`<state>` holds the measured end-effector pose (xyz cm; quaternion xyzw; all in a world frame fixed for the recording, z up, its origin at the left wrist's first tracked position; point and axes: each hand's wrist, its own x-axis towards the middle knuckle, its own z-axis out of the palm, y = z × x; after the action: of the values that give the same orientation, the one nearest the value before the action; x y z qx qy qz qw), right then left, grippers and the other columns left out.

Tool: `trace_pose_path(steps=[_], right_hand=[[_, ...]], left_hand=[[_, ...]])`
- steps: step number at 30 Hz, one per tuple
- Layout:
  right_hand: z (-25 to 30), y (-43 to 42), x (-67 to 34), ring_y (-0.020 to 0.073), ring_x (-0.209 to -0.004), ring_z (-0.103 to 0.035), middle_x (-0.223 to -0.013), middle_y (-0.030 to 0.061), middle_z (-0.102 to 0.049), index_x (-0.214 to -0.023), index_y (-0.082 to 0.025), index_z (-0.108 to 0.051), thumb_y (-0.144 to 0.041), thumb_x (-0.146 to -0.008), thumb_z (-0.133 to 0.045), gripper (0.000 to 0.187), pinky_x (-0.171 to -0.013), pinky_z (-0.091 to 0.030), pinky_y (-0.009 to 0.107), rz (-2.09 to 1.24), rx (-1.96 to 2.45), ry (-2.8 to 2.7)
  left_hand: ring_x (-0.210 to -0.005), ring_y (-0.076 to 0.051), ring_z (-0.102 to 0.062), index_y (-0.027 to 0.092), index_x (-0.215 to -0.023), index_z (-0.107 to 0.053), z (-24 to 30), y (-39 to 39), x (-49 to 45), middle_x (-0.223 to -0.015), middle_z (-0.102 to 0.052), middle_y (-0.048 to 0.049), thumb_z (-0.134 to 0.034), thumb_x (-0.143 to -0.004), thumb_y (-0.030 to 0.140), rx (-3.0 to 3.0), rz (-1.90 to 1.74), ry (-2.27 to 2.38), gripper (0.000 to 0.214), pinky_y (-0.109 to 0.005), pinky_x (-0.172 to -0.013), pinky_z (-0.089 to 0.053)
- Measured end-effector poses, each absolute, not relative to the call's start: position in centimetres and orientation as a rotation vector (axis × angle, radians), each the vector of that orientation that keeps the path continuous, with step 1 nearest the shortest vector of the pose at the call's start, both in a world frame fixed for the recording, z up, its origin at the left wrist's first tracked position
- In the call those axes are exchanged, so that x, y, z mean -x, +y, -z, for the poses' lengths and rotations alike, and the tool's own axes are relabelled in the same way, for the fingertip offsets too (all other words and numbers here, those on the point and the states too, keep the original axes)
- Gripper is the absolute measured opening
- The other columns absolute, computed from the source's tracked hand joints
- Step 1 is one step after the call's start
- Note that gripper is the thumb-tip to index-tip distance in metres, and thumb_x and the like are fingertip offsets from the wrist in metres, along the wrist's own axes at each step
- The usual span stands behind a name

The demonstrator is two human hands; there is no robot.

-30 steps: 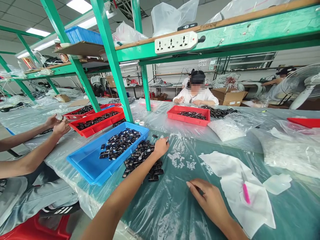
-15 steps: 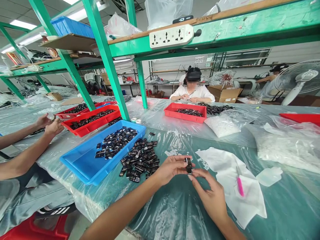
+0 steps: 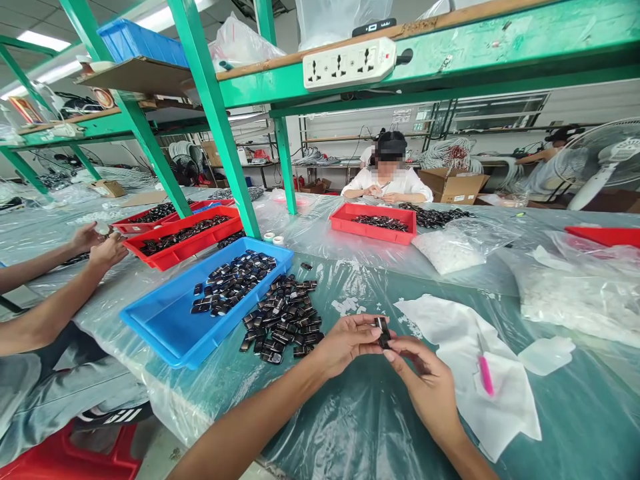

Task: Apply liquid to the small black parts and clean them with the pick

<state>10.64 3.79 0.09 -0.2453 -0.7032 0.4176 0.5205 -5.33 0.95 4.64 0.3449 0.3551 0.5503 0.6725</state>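
Note:
Between my two hands is a small glossy black rectangular piece (image 3: pixel 383 331) with a light stripe. My left hand (image 3: pixel 349 343) pinches it from the left. The fingertips of my right hand (image 3: pixel 425 380) press at its lower right end, closed on it too. A loose heap of similar black pieces (image 3: pixel 283 320) lies left of my hands, beside a blue tray (image 3: pixel 165 333) that holds more of them. Small white scraps (image 3: pixel 347 306) are scattered just beyond my fingers. Right of my hands a white cloth (image 3: pixel 463 333) carries a pink-handled tool (image 3: pixel 485 375).
Red trays (image 3: pixel 373 233) of black pieces stand farther back. Clear bags of white bits (image 3: pixel 575 300) lie at the right. A green shelf post (image 3: pixel 215 120) rises behind the blue tray. A co-worker's hands (image 3: pixel 100 243) are at the left; another person (image 3: pixel 387 173) sits opposite.
The black piece has tilted slightly between my fingers, and my right fingers have closed up nearer to it. The whole view has shifted a little.

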Motion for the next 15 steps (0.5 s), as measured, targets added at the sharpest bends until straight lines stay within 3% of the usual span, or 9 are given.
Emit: trace_pose_path(steps=[10, 15], right_hand=[[0.47, 3.17, -10.15, 0.0196, -0.096, -0.056, -0.098, 0.0074, -0.06, -0.096, -0.02, -0.061, -0.022, -0.085, -0.058, 0.012, -0.083, -0.047, 0.031, -0.873, 0.663, -1.633], [0.0, 3.83, -10.71, 0.0163, -0.094, -0.058, -0.102, 0.0029, -0.061, -0.101, -0.024, -0.061, -0.019, -0.085, -0.058, 0.016, -0.085, -0.045, 0.028, -0.783, 0.644, -1.777]], left_hand=[[-0.077, -0.013, -0.063, 0.008, -0.105, -0.065, -5.28, 0.32, 4.24, -0.092, -0.066, -0.0129, -0.076, -0.069, 0.028, -0.701, -1.307, 0.811, 0.042, -0.022, -0.074, -0.05], [-0.087, -0.014, -0.062, 0.009, -0.111, -0.063, -4.75, 0.52, 4.74, -0.097, -0.066, -0.014, -0.072, -0.074, 0.026, -0.768, -1.359, 0.781, 0.042, -0.022, -0.078, -0.048]])
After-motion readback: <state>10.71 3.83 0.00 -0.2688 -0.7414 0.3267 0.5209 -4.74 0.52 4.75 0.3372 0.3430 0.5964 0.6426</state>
